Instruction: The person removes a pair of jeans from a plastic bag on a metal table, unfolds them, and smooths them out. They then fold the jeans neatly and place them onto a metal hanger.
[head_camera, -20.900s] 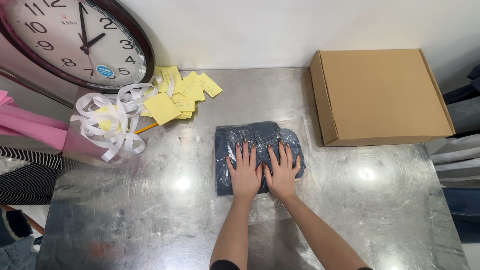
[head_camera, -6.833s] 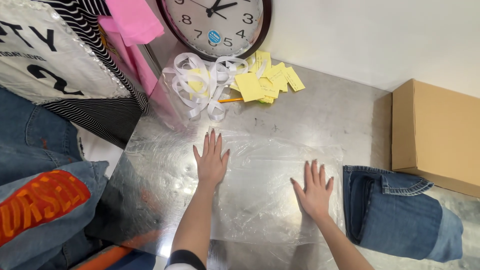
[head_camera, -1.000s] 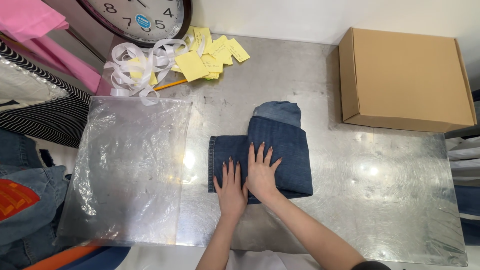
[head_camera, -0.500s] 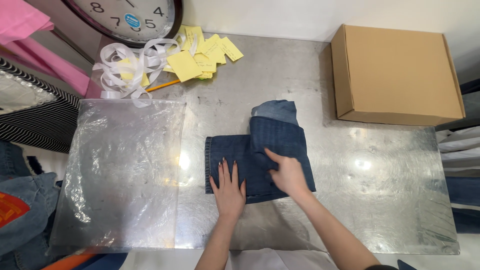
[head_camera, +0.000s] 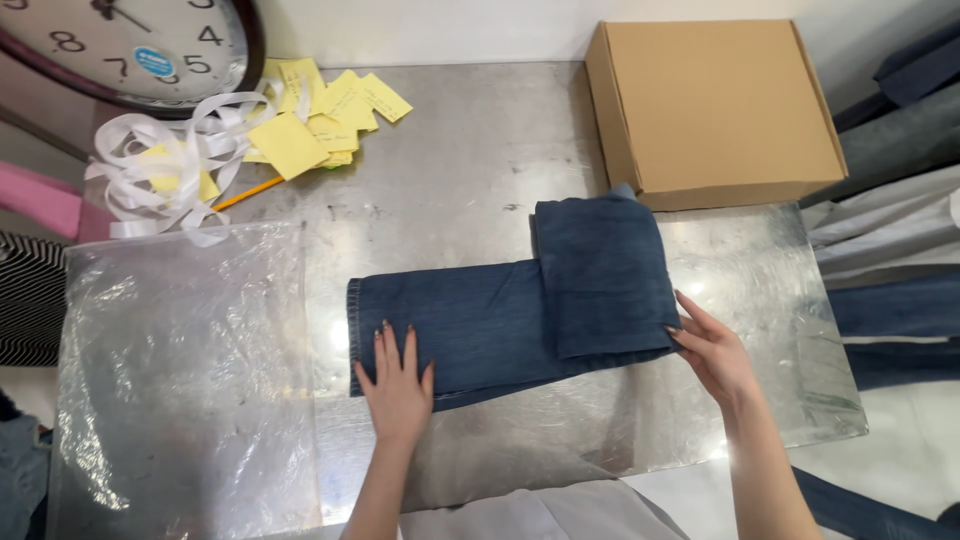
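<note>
1. The left hand (head_camera: 398, 385) lies flat, fingers spread, pinning the folded jeans (head_camera: 520, 300) so the fold holds.
2. The right hand (head_camera: 715, 350) has an open grip at the folded edge.
3. One pair of jeans lies mid-counter (head_camera: 460, 170); beside it are one clear plastic bag (head_camera: 185, 370) and one cardboard box (head_camera: 710, 105).

Garment packing station: steel table (head_camera: 480, 150), carton (head_camera: 715, 105), polybag (head_camera: 180, 370).
</note>
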